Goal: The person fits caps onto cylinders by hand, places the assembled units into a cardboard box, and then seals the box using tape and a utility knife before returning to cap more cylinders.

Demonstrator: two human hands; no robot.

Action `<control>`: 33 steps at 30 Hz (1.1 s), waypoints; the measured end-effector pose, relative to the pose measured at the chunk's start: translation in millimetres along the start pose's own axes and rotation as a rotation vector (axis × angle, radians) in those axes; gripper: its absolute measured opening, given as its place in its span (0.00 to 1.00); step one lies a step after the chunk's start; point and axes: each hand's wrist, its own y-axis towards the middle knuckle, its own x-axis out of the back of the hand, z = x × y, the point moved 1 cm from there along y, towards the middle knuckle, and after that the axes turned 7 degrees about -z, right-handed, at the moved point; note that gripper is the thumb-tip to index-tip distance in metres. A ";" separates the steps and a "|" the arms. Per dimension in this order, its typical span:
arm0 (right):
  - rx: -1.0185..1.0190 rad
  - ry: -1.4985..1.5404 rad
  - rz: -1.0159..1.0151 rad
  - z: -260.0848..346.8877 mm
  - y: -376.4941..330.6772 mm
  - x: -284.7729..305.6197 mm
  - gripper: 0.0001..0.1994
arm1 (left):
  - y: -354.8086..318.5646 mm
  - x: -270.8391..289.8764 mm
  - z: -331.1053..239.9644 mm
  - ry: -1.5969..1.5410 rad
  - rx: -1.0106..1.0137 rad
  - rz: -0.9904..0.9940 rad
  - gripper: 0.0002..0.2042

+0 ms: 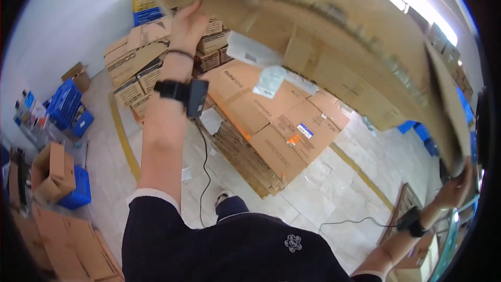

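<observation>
A large flattened cardboard sheet (334,36) is held up overhead, spanning the top and right of the view. My left hand (187,23) grips its left edge, arm raised, with a black band and device on the wrist. My right hand (455,188) holds the sheet's lower right corner at the far right. Below lies a tall stack of flattened cardboard boxes (271,130) on the floor, with white paper labels on top.
Stacked closed cartons (136,62) stand behind the flat pile. Blue crates (65,104) and open cardboard boxes (51,172) sit at the left. Yellow floor lines (122,136) cross the tiled floor. A cable (204,177) hangs from my left wrist. My shoe (223,196) shows below.
</observation>
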 end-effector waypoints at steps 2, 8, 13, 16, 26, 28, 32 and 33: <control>-0.120 0.076 0.105 78.3 -58.1 -21.5 0.12 | 19.3 99.1 28.9 -0.018 0.135 -0.069 0.19; -0.678 0.384 0.652 285.3 -281.8 -95.1 0.12 | -17.7 406.1 158.1 0.223 0.376 -0.474 0.25; -0.766 0.399 1.230 413.6 -401.9 -163.9 0.14 | 3.2 572.8 225.2 0.429 0.790 -0.885 0.11; -0.703 0.426 1.617 460.1 -467.6 -155.2 0.13 | 14.0 617.1 291.6 1.226 0.954 -0.163 0.14; -1.796 0.146 2.059 450.5 -382.7 75.6 0.07 | -155.3 541.4 357.8 1.136 1.505 -0.295 0.17; -1.714 -0.113 2.080 448.0 -349.8 177.7 0.07 | -219.0 492.2 392.1 1.024 1.739 -0.047 0.16; -2.063 -0.656 1.848 496.8 -283.5 374.6 0.08 | -349.6 321.7 424.8 0.945 1.700 0.727 0.12; -2.202 -0.741 1.697 525.8 -271.2 435.9 0.10 | -376.2 273.1 435.4 0.839 1.702 1.082 0.10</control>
